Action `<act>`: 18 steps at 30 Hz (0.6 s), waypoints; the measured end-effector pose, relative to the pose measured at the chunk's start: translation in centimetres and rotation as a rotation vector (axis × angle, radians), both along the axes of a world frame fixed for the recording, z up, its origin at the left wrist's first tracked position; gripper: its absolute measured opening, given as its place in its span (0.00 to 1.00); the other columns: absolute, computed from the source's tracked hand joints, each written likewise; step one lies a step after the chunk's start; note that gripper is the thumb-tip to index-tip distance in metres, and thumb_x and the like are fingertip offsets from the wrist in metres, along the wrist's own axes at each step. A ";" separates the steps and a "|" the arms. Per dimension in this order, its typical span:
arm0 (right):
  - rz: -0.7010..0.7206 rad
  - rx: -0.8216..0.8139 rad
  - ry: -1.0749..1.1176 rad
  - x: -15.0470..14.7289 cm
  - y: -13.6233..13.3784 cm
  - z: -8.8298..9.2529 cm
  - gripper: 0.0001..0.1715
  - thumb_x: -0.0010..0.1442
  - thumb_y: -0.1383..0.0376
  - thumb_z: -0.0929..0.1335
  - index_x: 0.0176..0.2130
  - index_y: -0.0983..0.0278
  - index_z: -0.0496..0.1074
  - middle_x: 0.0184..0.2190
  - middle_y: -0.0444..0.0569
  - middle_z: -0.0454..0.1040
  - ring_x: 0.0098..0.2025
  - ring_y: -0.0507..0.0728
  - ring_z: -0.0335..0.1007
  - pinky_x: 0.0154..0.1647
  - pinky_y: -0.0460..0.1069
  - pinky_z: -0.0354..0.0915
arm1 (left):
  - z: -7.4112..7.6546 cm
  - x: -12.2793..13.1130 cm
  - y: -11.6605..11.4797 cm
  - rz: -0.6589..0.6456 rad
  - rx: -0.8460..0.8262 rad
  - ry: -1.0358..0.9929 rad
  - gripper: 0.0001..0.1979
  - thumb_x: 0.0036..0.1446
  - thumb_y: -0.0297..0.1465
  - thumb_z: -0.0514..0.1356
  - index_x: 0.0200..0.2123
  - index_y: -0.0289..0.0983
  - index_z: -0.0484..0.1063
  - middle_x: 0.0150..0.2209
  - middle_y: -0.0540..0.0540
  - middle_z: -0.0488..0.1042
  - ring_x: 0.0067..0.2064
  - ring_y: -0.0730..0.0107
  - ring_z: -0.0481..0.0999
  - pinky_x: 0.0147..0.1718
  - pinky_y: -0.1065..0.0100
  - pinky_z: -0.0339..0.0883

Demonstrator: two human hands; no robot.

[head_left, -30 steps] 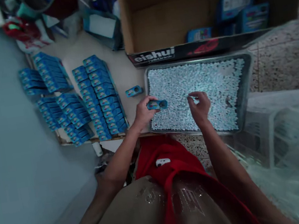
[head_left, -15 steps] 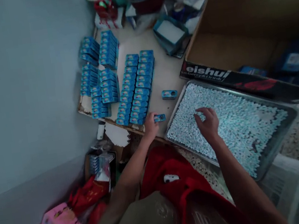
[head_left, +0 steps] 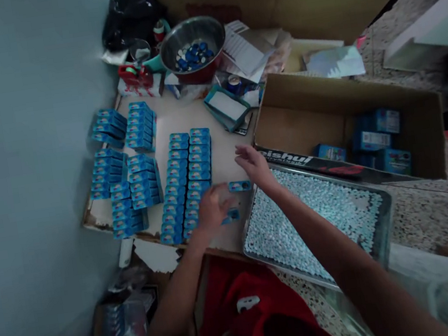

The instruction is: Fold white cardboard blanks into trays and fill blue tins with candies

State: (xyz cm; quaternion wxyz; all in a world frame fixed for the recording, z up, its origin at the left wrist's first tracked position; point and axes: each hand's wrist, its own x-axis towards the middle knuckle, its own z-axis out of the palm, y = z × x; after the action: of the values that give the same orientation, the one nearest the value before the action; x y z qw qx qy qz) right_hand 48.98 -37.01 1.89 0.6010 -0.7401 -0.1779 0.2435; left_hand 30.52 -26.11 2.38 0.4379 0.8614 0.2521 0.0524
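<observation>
My left hand (head_left: pixel 212 208), smeared by motion, is over the right edge of the nearest rows of blue boxes (head_left: pixel 186 185). Whether its fingers hold anything cannot be made out. Just right of it, one small blue tin-like box (head_left: pixel 233 215) lies flat on the table, partly hidden by the hand. Above that lies a second flat blue box (head_left: pixel 239 186) with a dark round spot at one end. My right hand (head_left: pixel 254 166) hovers beyond the second box, fingers stretched and slightly apart. Under my right forearm, a metal tray (head_left: pixel 386 208) holds many small pale-blue pellets (head_left: pixel 292 231).
A cardboard carton (head_left: pixel 304 114) with blue packs inside stands behind the tray. Farther back are a metal bowl (head_left: pixel 215 33) of blue and white pieces, a teal container (head_left: pixel 210 100) and papers (head_left: pixel 246 52). More stacked blue boxes (head_left: pixel 117 172) line the left, near the wall.
My right hand has moved from above the pellets to beyond the flat boxes. My left hand has moved off the near flat box's end, up over it. The view has shifted too.
</observation>
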 end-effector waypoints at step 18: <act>-0.142 -0.759 -0.087 3.9 9.3 -8.4 0.40 0.62 0.68 0.63 0.71 0.70 0.61 0.57 0.62 0.74 0.51 0.62 0.73 0.54 0.54 0.68 | -8.6 33.4 17.6 0.263 -0.566 0.110 0.29 0.49 0.41 0.73 0.50 0.38 0.68 0.45 0.37 0.79 0.51 0.51 0.81 0.46 0.56 0.71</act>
State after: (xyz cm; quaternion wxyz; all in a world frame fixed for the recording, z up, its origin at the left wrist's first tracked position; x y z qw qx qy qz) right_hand 52.83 -27.69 -6.54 0.2918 -0.9299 -0.0488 0.2184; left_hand 63.89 -8.55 -6.24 0.6354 0.6667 0.3894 -0.0104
